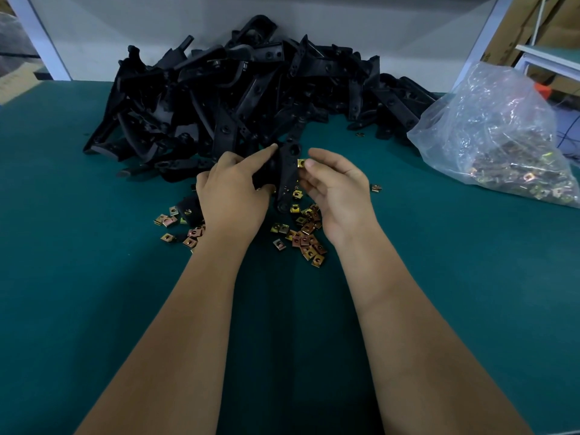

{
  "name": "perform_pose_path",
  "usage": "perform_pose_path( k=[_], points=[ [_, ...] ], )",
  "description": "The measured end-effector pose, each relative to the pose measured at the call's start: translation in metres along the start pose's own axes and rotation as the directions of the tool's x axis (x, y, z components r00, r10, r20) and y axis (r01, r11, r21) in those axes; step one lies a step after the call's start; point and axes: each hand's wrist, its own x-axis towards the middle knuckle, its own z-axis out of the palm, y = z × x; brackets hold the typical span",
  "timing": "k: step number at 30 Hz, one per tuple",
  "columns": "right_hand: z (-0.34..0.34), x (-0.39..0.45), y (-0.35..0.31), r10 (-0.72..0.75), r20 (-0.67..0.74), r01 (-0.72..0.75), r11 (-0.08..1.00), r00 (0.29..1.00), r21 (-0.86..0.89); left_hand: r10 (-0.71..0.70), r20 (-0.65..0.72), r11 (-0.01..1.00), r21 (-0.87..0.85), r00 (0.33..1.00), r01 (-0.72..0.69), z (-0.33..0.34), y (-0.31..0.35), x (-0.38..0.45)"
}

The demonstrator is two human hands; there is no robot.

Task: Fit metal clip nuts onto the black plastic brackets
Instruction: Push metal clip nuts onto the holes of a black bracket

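The left hand (233, 189) curls its grip round one black plastic bracket (287, 177), held upright above the green counter (94, 277). The right hand (337, 189) pinches one metal clip nut (301, 163) against the bracket's right edge. Loose clip nuts (306, 237), too many to count, lie beneath; a bracket heap (238, 98) sits behind, a bag of nuts (502, 142) to the right.

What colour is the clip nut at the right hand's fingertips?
Brassy yellow-gold, the clip nut against the black bracket; head view.
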Motion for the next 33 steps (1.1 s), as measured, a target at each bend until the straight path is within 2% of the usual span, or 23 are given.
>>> perform_pose_path(
  k=[9,14,17,20,25,28,33],
  points=[
    [0.002,0.0,0.003,0.038,0.004,-0.038,0.996,0.999,0.085,-0.017,-0.004,0.998,-0.064,1.0,0.017,-0.003,0.001,0.0],
    [0.007,-0.001,0.005,0.073,0.015,-0.074,0.993,0.997,0.092,-0.056,-0.084,0.996,-0.07,0.995,0.051,-0.004,0.0,0.002],
    [0.011,-0.001,0.007,0.058,0.009,-0.058,0.998,0.998,-0.006,-0.055,-0.091,0.996,-0.075,0.994,0.049,-0.003,0.0,0.002],
    [0.013,-0.001,0.009,-0.032,-0.031,0.026,0.98,0.999,-0.197,-0.042,-0.085,0.997,-0.061,0.995,0.036,-0.003,0.0,0.001],
    [0.018,-0.007,0.014,-0.257,-0.001,0.223,0.84,0.966,-0.494,-0.037,-0.097,0.999,-0.032,0.995,0.034,-0.003,-0.001,0.002],
    [0.018,-0.008,0.018,-0.347,-0.031,0.253,0.739,0.938,-0.625,-0.035,-0.091,0.999,-0.03,0.995,0.032,-0.001,-0.002,0.002],
    [0.017,-0.005,0.02,-0.421,-0.07,0.25,0.655,0.904,-0.713,-0.008,-0.072,1.0,-0.031,0.997,0.006,0.0,-0.002,0.001]
  ],
)
